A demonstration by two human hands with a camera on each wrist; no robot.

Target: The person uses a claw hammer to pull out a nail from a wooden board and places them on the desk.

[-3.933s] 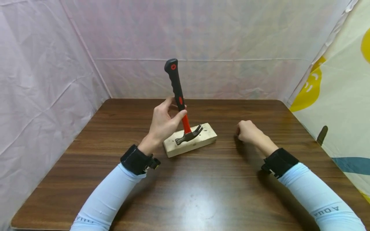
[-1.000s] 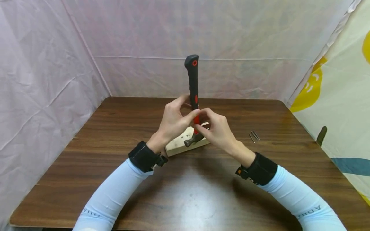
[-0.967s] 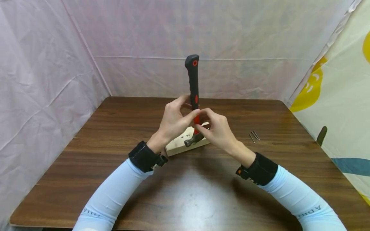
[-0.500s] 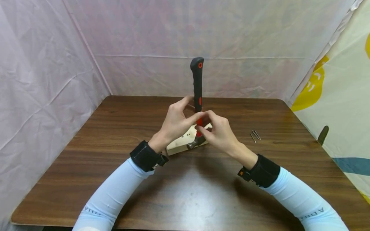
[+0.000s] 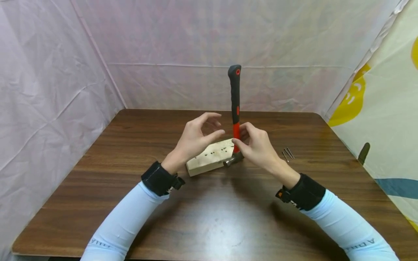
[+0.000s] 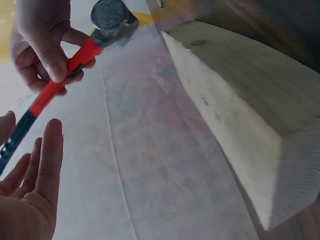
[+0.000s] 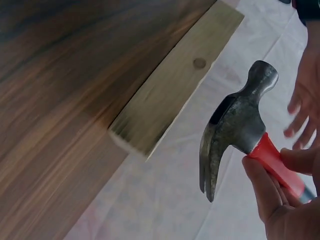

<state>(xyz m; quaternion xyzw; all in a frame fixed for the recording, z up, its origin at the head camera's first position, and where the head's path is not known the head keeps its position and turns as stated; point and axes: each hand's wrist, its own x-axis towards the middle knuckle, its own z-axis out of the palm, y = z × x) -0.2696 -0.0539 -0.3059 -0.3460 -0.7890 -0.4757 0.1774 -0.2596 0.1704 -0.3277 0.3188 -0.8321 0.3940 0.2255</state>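
A claw hammer (image 5: 236,98) with a black and red handle stands upright, head down, near the right end of a pale wooden block (image 5: 209,156). My right hand (image 5: 259,146) pinches the red part of its handle between thumb and fingers. The right wrist view shows the steel hammer head (image 7: 240,120) with its claw, just beyond the fingertips. My left hand (image 5: 196,136) is off the hammer, above the block, thumb and fingers spread apart. In the left wrist view the left hand (image 6: 35,195) is beside the black grip. Several dark holes mark the block's top.
Several nails (image 5: 288,154) lie on the brown wooden table (image 5: 130,145) to the right of the block. White sheeting (image 5: 209,43) hangs behind and at the left; a patterned sheet (image 5: 385,137) hangs at the right.
The right hand came from the table by the nails to the hammer handle. The left hand let go, and the hammer moved right in the right hand, uncovering more of the block's top.
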